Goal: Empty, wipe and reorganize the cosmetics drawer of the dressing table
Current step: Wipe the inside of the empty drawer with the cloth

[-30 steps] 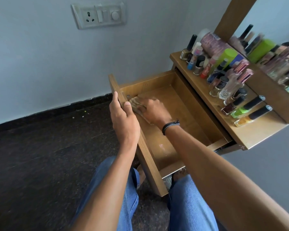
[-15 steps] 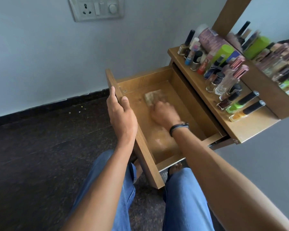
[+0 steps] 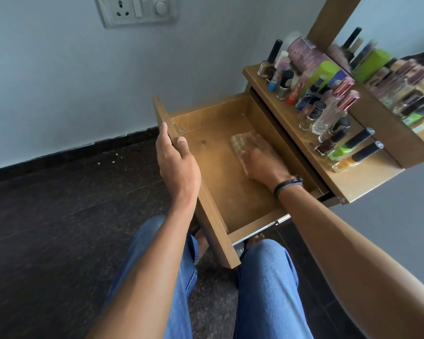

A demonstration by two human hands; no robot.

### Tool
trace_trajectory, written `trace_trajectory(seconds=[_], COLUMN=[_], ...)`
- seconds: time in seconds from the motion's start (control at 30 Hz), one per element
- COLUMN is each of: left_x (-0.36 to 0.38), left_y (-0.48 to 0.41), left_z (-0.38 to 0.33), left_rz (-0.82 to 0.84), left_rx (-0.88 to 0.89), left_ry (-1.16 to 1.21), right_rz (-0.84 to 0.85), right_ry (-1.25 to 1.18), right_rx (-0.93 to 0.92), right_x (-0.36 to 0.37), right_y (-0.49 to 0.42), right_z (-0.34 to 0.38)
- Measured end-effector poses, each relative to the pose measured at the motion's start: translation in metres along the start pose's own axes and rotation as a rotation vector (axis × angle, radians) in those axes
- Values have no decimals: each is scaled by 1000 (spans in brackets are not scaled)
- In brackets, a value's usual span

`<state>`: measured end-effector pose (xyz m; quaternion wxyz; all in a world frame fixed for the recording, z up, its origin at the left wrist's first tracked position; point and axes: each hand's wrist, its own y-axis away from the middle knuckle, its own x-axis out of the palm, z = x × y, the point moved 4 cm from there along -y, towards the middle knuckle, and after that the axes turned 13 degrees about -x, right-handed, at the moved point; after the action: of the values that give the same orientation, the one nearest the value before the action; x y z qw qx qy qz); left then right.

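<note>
My right hand (image 3: 262, 162) lies flat on the cloth (image 3: 241, 143), fingers stretched out and pressing it down onto the floor of the drawer (image 3: 220, 177). It sits over on the right side, close to the wall that runs under the tabletop. The hand is blurred, so I can't read each finger exactly. My left hand (image 3: 176, 165) grips the top edge of the drawer's front panel, thumb on the inside and fingers wrapped over the outside. The drawer stands wide open above my knees.

Emptying looks done to me: I see nothing in the drawer except the cloth and my own hand. The cosmetics (image 3: 328, 113) are crowded on the dressing table (image 3: 362, 184) in front of the mirror (image 3: 402, 77). They are nail polish bottles, glass perfume bottles and tubes, some upright and a few lying on their sides near the front edge.

Wiping is the step in hand, and I judge it partly through. The cloth is on the wooden floor of the drawer, which looks uneven in tone towards me, though I can't tell whether that is dust, damp or just the light. The inner walls and corners probably need a pass too. Reorganizing has not begun, since every item has yet to go back in, so I put the job at roughly halfway.
</note>
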<state>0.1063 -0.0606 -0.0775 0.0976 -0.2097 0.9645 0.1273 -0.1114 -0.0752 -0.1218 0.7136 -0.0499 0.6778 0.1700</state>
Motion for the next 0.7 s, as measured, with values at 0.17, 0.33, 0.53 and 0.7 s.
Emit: trace_trajectory(seconds=[0.17,0.33,0.53,0.7], left_x=[-1,-1,-1,-1], left_y=[1,1,4,1], left_z=[1,1,0,1], left_rz=[9,6,16,26], left_rx=[-12,-10,-13,-14], left_ry=[14,27,18,29], right_rz=[-41,-55,-132,-97], right_ry=[-111,-243,-241,-231], right_rx=[283,231,-15,80], right_x=[-10,-17,-11,-31], right_y=[21,20,19,30], right_z=[9,64,104,60])
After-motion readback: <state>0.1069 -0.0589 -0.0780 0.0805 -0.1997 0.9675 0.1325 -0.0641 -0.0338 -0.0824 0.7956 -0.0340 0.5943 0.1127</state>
